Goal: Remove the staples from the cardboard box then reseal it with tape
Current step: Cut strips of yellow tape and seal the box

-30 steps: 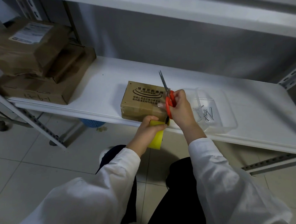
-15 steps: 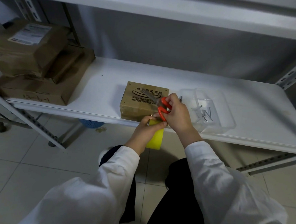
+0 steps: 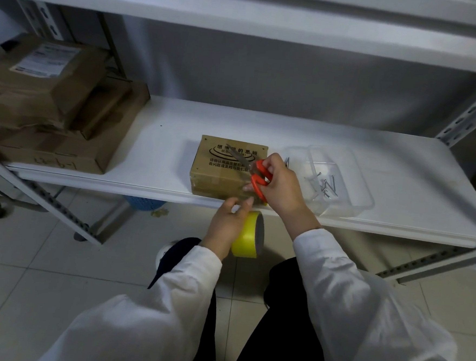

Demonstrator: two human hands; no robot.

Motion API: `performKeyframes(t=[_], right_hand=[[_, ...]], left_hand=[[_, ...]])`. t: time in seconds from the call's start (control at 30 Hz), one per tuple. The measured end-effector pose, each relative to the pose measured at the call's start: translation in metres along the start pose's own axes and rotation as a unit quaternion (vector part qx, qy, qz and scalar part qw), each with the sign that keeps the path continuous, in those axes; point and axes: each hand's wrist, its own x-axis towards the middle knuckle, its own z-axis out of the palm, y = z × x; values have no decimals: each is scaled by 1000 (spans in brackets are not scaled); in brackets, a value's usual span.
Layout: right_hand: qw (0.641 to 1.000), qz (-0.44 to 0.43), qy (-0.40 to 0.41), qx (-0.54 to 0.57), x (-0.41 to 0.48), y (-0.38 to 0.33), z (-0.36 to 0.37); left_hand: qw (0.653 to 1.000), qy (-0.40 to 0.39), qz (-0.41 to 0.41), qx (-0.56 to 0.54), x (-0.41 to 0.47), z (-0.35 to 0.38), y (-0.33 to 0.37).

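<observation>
- The cardboard box (image 3: 226,167) sits at the front edge of the white shelf (image 3: 154,146), printed face up.
- Right hand (image 3: 280,183): at the box's right front corner, fingers closed through the orange handles of the scissors (image 3: 255,173); blades lie over the box top.
- Left hand (image 3: 228,223): just below the box's front edge, fingers loosely extended toward it, partly covering the yellow tape roll (image 3: 251,236); grip cannot be determined.
- Clear tray (image 3: 353,199): right of the box, containing loose nails (image 3: 326,185).
</observation>
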Motion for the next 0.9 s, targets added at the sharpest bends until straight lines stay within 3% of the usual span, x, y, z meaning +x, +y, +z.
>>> performKeyframes(t=[0.17, 0.3, 0.5, 0.7, 0.9], right_hand=[[1000, 2, -9, -15, 2, 0, 1], [998, 28, -26, 56, 6, -6, -8], [989, 43, 23, 141, -3, -20, -34], [991, 124, -48, -4, -20, -20, -65], [953, 167, -218, -129, -40, -4, -81]], left_hand=[[998, 45, 24, -39, 0, 1, 0], [996, 70, 27, -46, 2, 4, 1], [995, 79, 26, -59, 0, 3, 4], [995, 78, 13, -62, -2, 4, 7], [996, 75, 9, -57, -7, 5, 8]])
